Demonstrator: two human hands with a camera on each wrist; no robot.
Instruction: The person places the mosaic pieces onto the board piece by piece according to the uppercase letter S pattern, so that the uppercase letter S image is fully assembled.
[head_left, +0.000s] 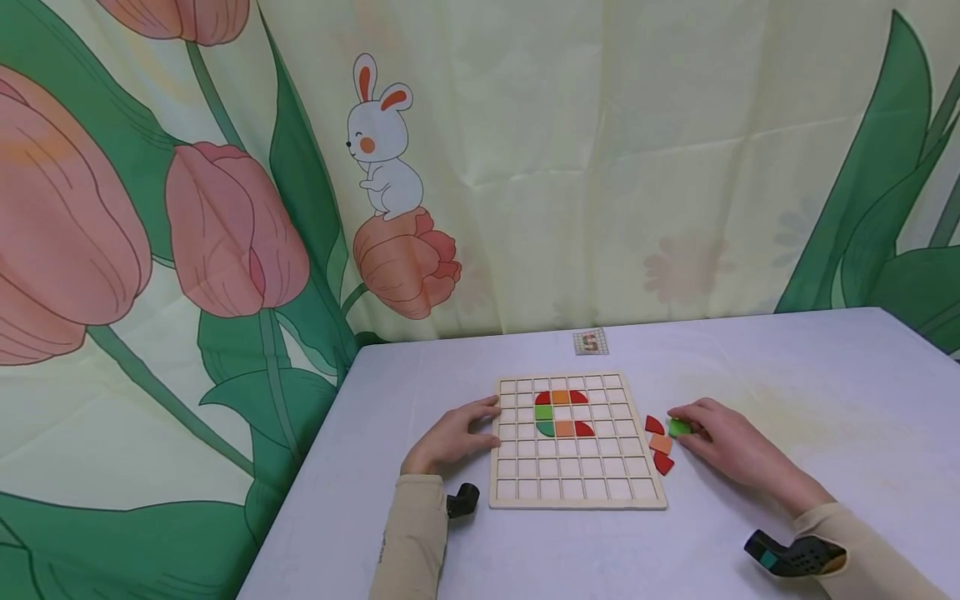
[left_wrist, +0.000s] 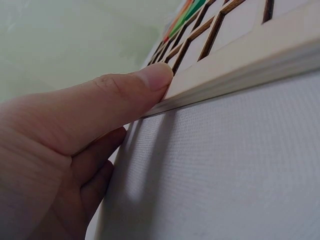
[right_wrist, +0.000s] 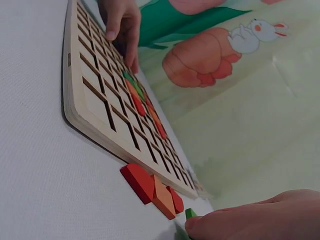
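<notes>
One pinched green piece — end toward board, long axis unclear.

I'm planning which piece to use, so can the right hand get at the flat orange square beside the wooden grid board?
Probably yes: the right hand is close and the orange square looks uncovered, though the hand pinches a flat bright green piece, which may need setting down first.

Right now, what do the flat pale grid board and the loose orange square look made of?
The pale grid board looks like matte wood: layered edge, brown slot walls. The loose orange square might be painted wood or plastic; its smooth, even colour fits both.
</notes>
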